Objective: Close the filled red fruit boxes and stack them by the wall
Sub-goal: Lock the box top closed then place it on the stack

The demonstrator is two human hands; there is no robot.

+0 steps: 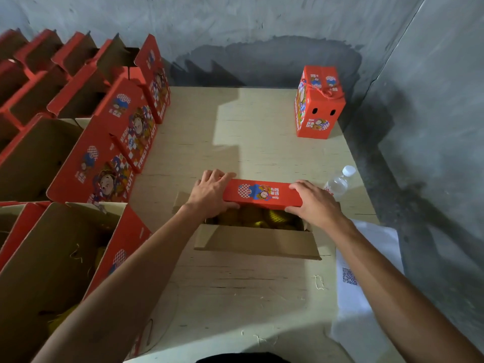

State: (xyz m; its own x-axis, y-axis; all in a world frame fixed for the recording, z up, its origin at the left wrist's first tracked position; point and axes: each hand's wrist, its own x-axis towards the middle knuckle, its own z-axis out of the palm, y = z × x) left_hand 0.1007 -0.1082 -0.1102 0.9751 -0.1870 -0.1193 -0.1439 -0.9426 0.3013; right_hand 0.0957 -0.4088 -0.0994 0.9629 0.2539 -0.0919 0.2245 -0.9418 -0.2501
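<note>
An open box (258, 231) is sitting on the board (235, 284) just below the middle of the view, its near brown flap (258, 243) lying out flat toward 6 o'clock. Yellow-netted fruit (262, 218) is showing inside it. The far red flap (262, 193) is tilting over the opening, and both hands are holding it by its ends. The left hand (209, 193) is gripping the 9 o'clock end, fingers spreading over the top edge and thumb tucking underneath. The right hand (314, 203) is gripping the 3 o'clock end, fingers curling over the top and thumb pressing below.

A closed box (318, 103) with a rope handle is standing upright at 1 o'clock, near the wall (262, 27) corner and well apart from the hands. Rows of open boxes (78, 113) are crowding the 9 to 11 o'clock side. A bottle (339, 183) is lying just beyond the right hand at 3 o'clock. White paper (366, 271) with a QR code is lying at 4 o'clock.
</note>
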